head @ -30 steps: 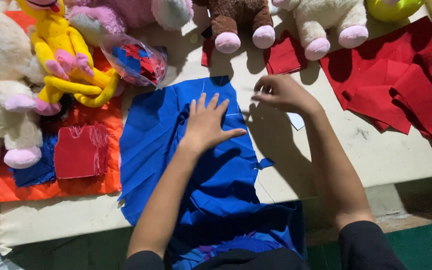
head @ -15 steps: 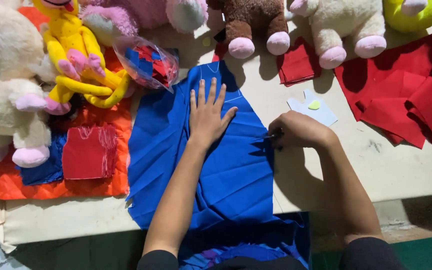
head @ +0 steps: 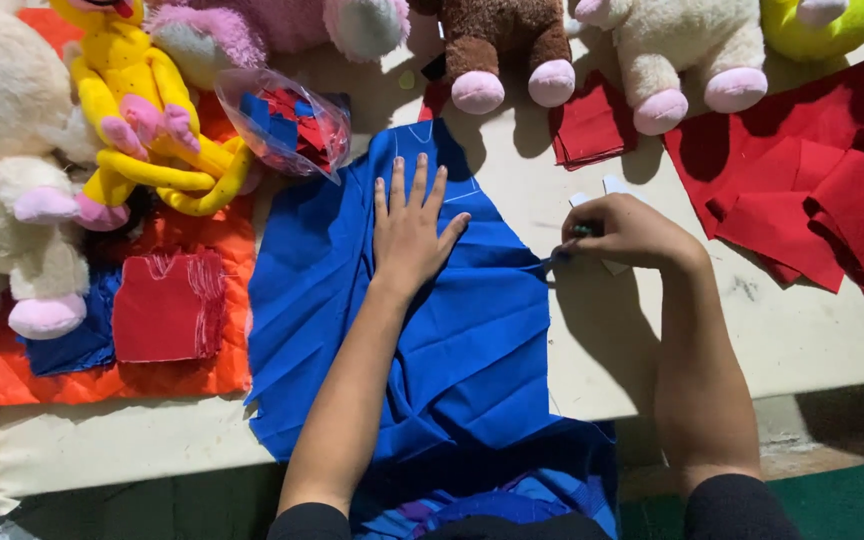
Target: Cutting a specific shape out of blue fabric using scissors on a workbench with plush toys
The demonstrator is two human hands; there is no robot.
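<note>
My left hand lies flat with fingers spread on the blue cloth, pressing it to the worktop. The cloth runs from under that palm back toward me and hangs over the near edge. My right hand sits just off the cloth's right edge, its grip pressed together around a small dark marking tool whose tip touches the cloth's edge; what kind of tool it is I cannot tell.

I judge the cloth light, thin and limp: it is creased in long folds and would slide or bunch easily, so holding it is best done with a flat palm near where the tool works, rather than by a pinch. Beyond my left fingers lies a clear bag of fabric scraps; stuffed toys line the far side, red felt pieces beyond my right hand.
</note>
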